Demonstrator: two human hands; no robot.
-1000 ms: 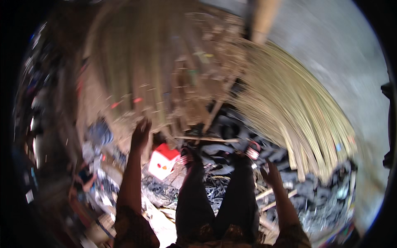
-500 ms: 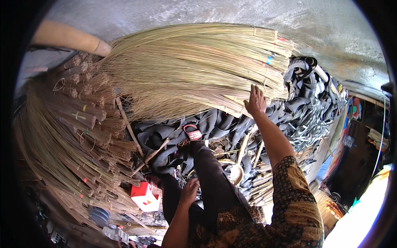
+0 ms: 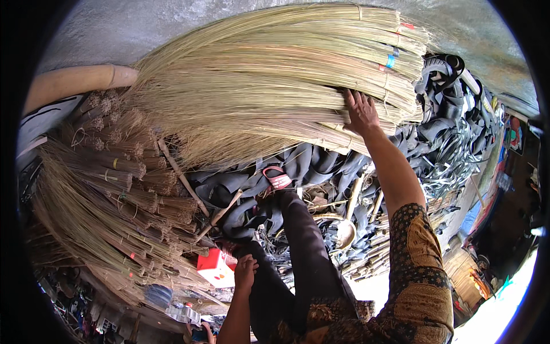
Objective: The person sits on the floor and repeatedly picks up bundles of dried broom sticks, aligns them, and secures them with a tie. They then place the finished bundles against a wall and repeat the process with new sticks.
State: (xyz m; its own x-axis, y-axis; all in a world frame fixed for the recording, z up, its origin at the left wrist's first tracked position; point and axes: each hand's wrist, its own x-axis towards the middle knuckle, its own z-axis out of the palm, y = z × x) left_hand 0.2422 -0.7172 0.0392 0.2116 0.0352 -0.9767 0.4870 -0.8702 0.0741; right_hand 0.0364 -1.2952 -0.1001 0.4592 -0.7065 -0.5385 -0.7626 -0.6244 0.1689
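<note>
A big stack of pale, thin grass stalks (image 3: 252, 86) lies against the wall, tied into bundles with their cut ends to the right. Flat on these stalks, close to the bound ends, rests my right hand (image 3: 362, 113), its fingers spread. It presses the lower bundles and grips none of them. Low down, beside my leg, my left hand (image 3: 245, 273) is raised with curled fingers, and nothing shows in it. Right behind it stands a red and white box (image 3: 215, 268).
Browner stalk bundles (image 3: 109, 195) are piled at the left, below a thick bamboo pole (image 3: 80, 83). Black rubber strips (image 3: 452, 114) heap under and right of the stack. Sticks and a round ladle-like thing (image 3: 345, 234) lie near my feet. A red-strapped sandal (image 3: 278, 179) is on my foot.
My right hand has moved up onto the stalks, away from the lower edge. My left hand has left my leg and moved left. The view has shifted slightly.
</note>
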